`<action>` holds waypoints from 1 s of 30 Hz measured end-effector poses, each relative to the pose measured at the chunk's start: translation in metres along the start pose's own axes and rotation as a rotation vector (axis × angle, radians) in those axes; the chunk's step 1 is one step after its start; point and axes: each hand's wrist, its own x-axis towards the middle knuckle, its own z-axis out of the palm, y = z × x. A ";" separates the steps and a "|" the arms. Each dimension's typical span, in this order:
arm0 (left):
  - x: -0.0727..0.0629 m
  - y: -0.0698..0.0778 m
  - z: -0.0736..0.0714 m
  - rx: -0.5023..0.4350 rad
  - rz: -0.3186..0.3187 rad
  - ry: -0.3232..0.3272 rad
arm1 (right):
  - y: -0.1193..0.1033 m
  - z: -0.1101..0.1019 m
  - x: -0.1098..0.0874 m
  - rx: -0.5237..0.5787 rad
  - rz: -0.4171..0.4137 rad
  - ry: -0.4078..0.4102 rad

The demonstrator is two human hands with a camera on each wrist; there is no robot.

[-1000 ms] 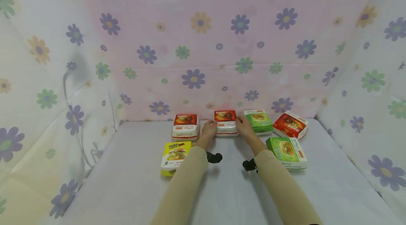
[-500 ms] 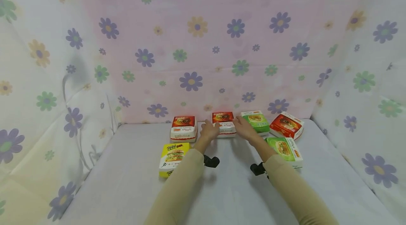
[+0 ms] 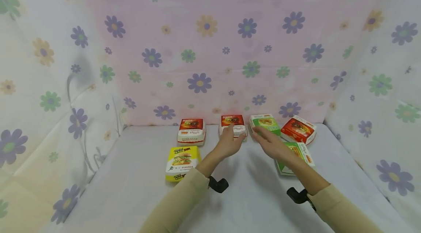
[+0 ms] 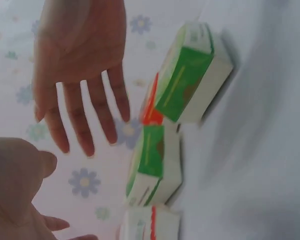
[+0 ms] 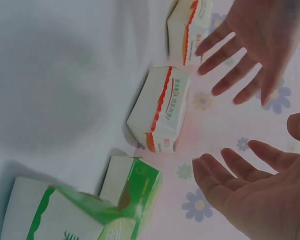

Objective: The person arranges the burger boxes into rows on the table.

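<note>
My left hand (image 3: 228,143) is raised in front of the middle red-and-white burger box (image 3: 232,123), partly covering its lower front in the head view. To its right, my right hand (image 3: 271,144) hovers palm inward, between the back green burger box (image 3: 266,121) and the front green burger box (image 3: 304,154). Both hands hold nothing and their fingers are extended. The right wrist view shows a gap between the middle red-and-white box (image 5: 162,110) and the fingers of both hands. The left wrist view shows the right hand (image 4: 82,55) with fingers spread.
Another red-and-white burger box (image 3: 191,130) stands at the back left, with a yellow burger box (image 3: 182,161) in front of it. A red burger box (image 3: 299,130) sits angled at the back right. Flowered cloth (image 3: 184,90) walls the white tabletop (image 3: 131,189) behind and at both sides.
Both hands have left the sides of the middle red-and-white box and drawn back toward the person. Their fingers have straightened, and the right forearm has swung outward.
</note>
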 end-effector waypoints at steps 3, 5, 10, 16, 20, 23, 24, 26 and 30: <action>-0.011 0.002 0.011 -0.001 0.045 -0.073 | 0.003 -0.007 -0.017 -0.022 -0.044 0.024; -0.017 0.003 0.018 -0.006 0.056 -0.124 | 0.007 -0.013 -0.027 -0.031 -0.091 0.047; -0.026 0.002 0.037 -0.058 0.058 -0.183 | 0.015 -0.028 -0.048 -0.052 -0.154 0.090; -0.031 0.002 0.055 -0.115 0.024 -0.218 | 0.026 -0.045 -0.066 -0.092 -0.176 0.125; -0.033 0.002 0.064 -0.136 0.004 -0.220 | 0.038 -0.054 -0.077 -0.144 -0.187 0.158; -0.034 0.002 0.070 -0.165 -0.017 -0.214 | 0.049 -0.061 -0.082 -0.184 -0.179 0.182; -0.034 0.003 0.072 -0.175 -0.027 -0.211 | 0.053 -0.063 -0.083 -0.197 -0.176 0.189; -0.035 0.005 0.077 -0.199 -0.055 -0.203 | 0.063 -0.067 -0.085 -0.228 -0.175 0.207; -0.035 0.011 0.090 -0.216 -0.100 -0.179 | 0.085 -0.075 -0.085 -0.277 -0.183 0.258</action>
